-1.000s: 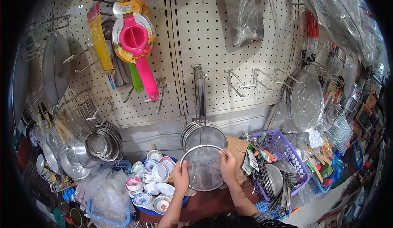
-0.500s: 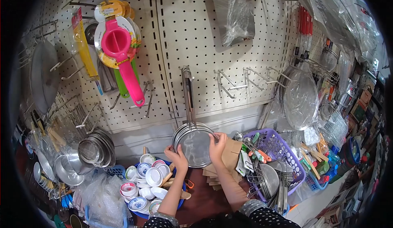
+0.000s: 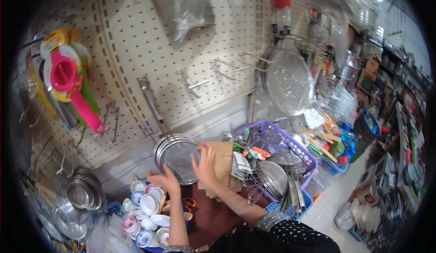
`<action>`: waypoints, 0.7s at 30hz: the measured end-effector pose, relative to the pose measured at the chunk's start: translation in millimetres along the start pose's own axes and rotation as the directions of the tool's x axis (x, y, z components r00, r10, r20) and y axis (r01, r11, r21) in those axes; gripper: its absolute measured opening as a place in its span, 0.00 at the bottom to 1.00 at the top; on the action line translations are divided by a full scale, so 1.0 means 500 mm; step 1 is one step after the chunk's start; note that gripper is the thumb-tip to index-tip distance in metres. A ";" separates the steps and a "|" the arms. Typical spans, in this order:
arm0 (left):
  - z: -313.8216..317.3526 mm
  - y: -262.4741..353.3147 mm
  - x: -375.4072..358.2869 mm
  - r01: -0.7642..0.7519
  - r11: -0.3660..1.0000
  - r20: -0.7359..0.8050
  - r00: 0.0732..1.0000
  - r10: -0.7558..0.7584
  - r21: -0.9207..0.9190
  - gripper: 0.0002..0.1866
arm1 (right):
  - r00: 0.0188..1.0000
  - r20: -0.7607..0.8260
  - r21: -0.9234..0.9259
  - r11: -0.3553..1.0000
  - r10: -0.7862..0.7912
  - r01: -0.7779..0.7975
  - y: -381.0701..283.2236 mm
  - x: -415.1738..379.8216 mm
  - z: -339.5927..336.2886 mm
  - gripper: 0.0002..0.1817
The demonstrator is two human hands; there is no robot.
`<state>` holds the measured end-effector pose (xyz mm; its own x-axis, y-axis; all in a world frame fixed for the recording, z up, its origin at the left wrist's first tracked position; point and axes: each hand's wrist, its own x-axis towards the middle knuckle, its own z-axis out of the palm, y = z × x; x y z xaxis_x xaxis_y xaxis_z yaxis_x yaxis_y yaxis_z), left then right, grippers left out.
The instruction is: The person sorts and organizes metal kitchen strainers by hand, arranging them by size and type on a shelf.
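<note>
The stack of strainers is hanging against the lower pegboard, its handles running toward eleven o'clock to a hook. Reading the clock from the mesh's middle, the left hand is hovering around seven o'clock and the right hand around three. Both are spreading their fingers and pinching nothing; whether a fingertip is touching the rim, I cannot tell. The hands seem to be adjusting how the strainers are hanging, or letting go of them. Any next move on the stack would be calling for both hands closing on the rim while the handles are staying hooked. Cardboard is lying near the right hand, a purple basket is standing farther toward three o'clock, and small bowls are piling up toward seven.
</note>
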<state>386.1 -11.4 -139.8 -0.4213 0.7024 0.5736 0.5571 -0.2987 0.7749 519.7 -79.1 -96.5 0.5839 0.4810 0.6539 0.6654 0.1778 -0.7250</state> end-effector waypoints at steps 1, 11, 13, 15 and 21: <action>-0.015 0.021 -0.014 -0.024 0.997 -0.024 0.999 0.023 -0.075 0.34 | 1.000 0.009 0.036 0.999 0.006 -0.006 -0.020 -0.017 -0.018 0.18; -0.237 0.299 -0.193 0.366 0.600 0.566 0.804 0.181 -0.712 0.07 | 0.947 0.313 0.564 0.816 -0.073 -0.124 -0.177 -0.100 -0.324 0.19; -0.251 0.334 -0.237 0.226 0.597 0.515 0.772 0.372 -0.770 0.07 | 0.939 0.326 0.584 0.804 -0.111 -0.108 -0.160 -0.093 -0.392 0.20; -0.262 0.384 -0.275 0.126 0.585 0.488 0.702 0.519 -0.802 0.11 | 0.939 0.340 0.643 0.744 -0.060 -0.185 -0.130 -0.097 -0.465 0.19; -0.201 0.463 -0.395 0.073 0.509 0.492 0.401 0.773 -0.858 0.10 | 0.977 0.090 0.073 0.977 0.195 -0.201 -0.016 -0.058 -0.693 0.09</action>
<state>526.3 -284.5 -47.0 0.6138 0.3690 0.6979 -0.3608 -0.6552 0.6638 658.5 -391.9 -34.6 0.6580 0.5816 0.4782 0.4987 0.1392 -0.8555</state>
